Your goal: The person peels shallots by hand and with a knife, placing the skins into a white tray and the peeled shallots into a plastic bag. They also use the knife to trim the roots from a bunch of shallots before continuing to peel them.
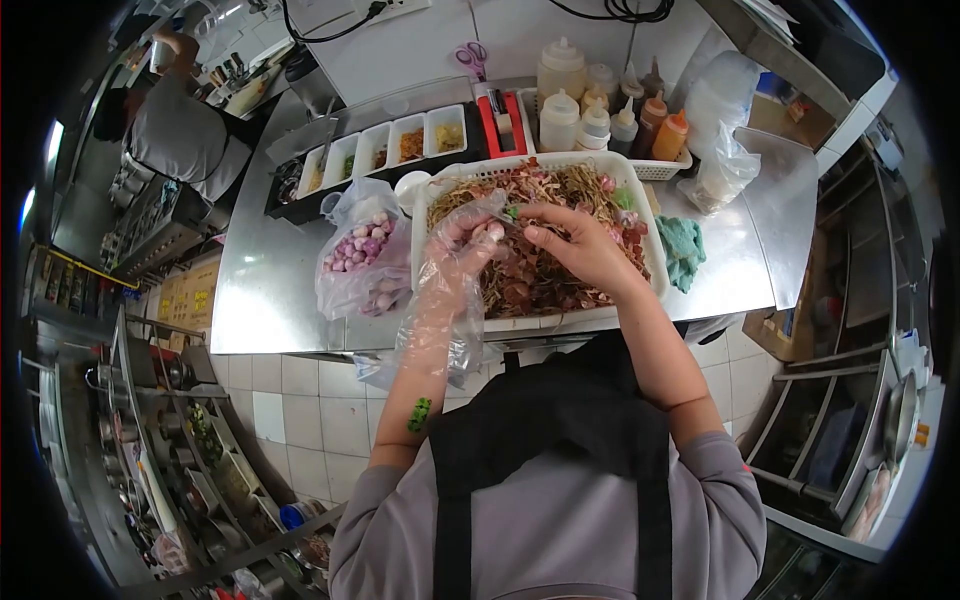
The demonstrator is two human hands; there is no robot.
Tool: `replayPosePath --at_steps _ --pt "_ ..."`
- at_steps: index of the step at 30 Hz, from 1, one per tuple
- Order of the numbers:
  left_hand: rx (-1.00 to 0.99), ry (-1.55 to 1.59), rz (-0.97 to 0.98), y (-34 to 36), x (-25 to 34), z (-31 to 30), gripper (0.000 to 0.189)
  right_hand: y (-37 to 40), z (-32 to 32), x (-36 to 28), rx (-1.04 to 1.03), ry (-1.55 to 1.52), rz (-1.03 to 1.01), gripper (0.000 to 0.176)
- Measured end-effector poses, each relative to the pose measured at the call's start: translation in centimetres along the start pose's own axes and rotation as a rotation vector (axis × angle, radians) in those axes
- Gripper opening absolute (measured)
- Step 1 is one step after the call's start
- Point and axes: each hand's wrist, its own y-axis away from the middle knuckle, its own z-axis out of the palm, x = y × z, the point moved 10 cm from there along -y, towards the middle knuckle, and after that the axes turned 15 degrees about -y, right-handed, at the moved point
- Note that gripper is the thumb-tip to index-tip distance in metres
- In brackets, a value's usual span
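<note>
Gloved left hand (468, 240) and bare right hand (580, 245) both pinch one sprig (512, 214) over the basket (640, 170), so best keep both grips close and pull gently.

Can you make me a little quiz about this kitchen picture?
1. True or false: the left hand wears a clear plastic glove.
2. What colour is the cloth beside the basket? A pink, B green, C black.
3. Which purple-handled tool is up at the back, left of the bottles?
Key: 1 true; 2 B; 3 scissors.
</note>
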Motion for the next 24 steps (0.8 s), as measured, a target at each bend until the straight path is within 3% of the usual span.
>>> replayPosePath --at_steps 6,10,15,19,21,24 --pt "-0.039 0.163 0.003 -0.2 -1.4 -0.2 0.031 0.6 1.1 -1.9 -0.066 0.054 -0.098 0.034" --pt "-0.023 0.177 -0.026 -0.1 -1.7 -0.4 0.035 0.7 1.4 -1.9 -0.112 0.066 -0.061 0.036" --pt "0.046 -0.093 0.005 -0.1 -1.4 -1.1 0.030 0.3 1.3 -1.7 -0.032 0.071 -0.094 0.027" --pt "0.038 -0.055 0.020 0.1 -0.8 -0.4 0.028 0.1 1.2 -1.3 0.002 0.012 -0.126 0.026" --pt "0.027 0.284 0.062 0.0 -0.9 0.2 0.030 0.0 0.7 -0.7 0.031 0.015 -0.123 0.027" --pt "0.100 0.382 -0.053 0.1 -1.7 -0.2 0.033 0.2 -0.1 -0.5 0.085 0.041 -0.080 0.027"
